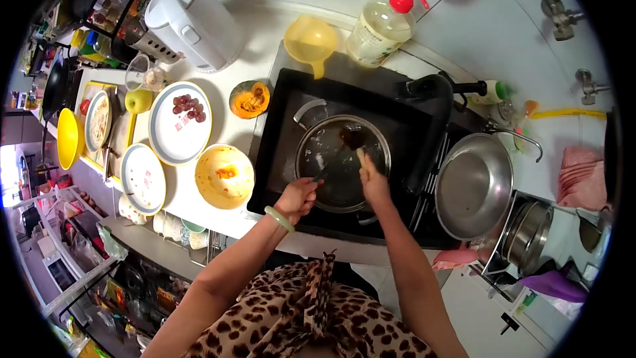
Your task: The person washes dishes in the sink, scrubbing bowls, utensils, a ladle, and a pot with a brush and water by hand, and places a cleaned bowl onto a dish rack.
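Observation:
A steel pot (343, 118) with two side handles stands in a black sink (281, 152) with liquid inside. Over its right side, my right hand (375, 184) is closed round the pale handle of a wooden-handled tool (361, 155). That tool's dark brown head (351, 138) is over or in the liquid; its exact kind is unclear. My left hand (298, 199), with a pale green bangle at the wrist, is closed at the pot's lower left rim. A short dark piece (322, 174) sticks out of its fingers toward the pot; the rest is hidden.
Left of the sink are a yellow bowl (225, 148), a plate of grapes (159, 131), a cut pumpkin piece (252, 103) and a white kettle (209, 40). Behind stand a yellow ladle (310, 36) and a pump bottle (377, 36). At right is a steel wok (474, 185).

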A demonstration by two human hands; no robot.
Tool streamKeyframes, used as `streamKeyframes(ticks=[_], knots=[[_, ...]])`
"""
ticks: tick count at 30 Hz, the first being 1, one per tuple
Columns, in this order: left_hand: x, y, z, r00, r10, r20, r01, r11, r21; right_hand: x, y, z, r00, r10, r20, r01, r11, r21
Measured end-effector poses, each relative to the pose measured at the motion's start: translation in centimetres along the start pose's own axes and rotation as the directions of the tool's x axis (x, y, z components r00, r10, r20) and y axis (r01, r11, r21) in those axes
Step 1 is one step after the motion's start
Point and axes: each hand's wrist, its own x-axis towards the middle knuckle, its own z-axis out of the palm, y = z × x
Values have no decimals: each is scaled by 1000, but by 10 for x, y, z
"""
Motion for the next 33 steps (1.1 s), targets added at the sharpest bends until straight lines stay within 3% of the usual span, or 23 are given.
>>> streamKeyframes(ticks=[2,4,7,8,9,11,12,14,16,17,18,20,22,23,24,26,28,29,30,32,33], knots=[[-1,1,0,1000,0,-6,0,1000,29,-42,-9,2,997,24,68,-34,990,140],[-2,-7,-1,999,-14,-36,15,1000,19,-94,-14,23,931,-339,-139,360,916,179],[1,-7,-5,997,-1,-77,2,1000,8,-105,-42,-3,972,-52,231,11,985,174],[0,-6,-6,998,8,-64,-6,1000,30,-84,-21,12,985,-169,36,167,985,51],[-2,-6,-6,999,16,-51,-13,999,52,-53,-18,2,993,13,121,-18,999,45],[0,-3,-3,997,39,-69,-36,998,43,-2,-11,-5,999,-41,1,40,995,-90],[1,-1,-2,996,48,-71,-45,998,42,11,-14,2,998,-15,-60,19,997,69],[-1,-3,-4,997,48,-53,-43,996,79,-5,-9,11,997,-4,-80,16,987,158],[2,-2,-5,998,42,-52,-39,997,61,-52,-18,5,996,-31,88,12,979,202],[2,-4,-7,997,23,-67,-21,999,33,-83,-33,2,988,-124,94,105,978,182],[2,-6,-8,996,8,-83,-7,1000,5,-102,-42,1,979,-84,188,36,969,243],[0,-8,-6,996,7,-84,-5,1000,17,-105,-34,5,980,-78,184,61,994,94],[0,-9,-9,999,25,-46,-23,999,47,-65,-22,-1,983,71,172,-76,997,23],[-2,-8,-8,999,33,-25,-31,997,67,-36,-10,-2,993,60,103,-51,995,-85],[-2,-7,-8,999,24,-32,-22,999,45,-21,-29,-20,986,104,129,-97,994,-58],[1,-3,-4,1000,7,-30,-7,1000,3,-1,-7,7,999,19,-29,-17,997,72],[1,-3,-7,1000,5,-16,-4,1000,23,-22,-5,18,998,-44,-35,49,983,178],[1,-4,-8,1000,2,-11,-2,1000,28,-47,-10,19,978,-199,-56,206,964,170],[1,-6,-7,999,-6,-53,8,1000,26,-74,-21,20,968,-247,-43,251,951,181],[0,-9,-7,990,-19,-143,22,1000,20,-111,-34,17,978,-152,143,120,970,210],[-1,-10,-8,995,-10,-100,11,1000,9,-109,-40,9,978,-93,187,60,983,173]])
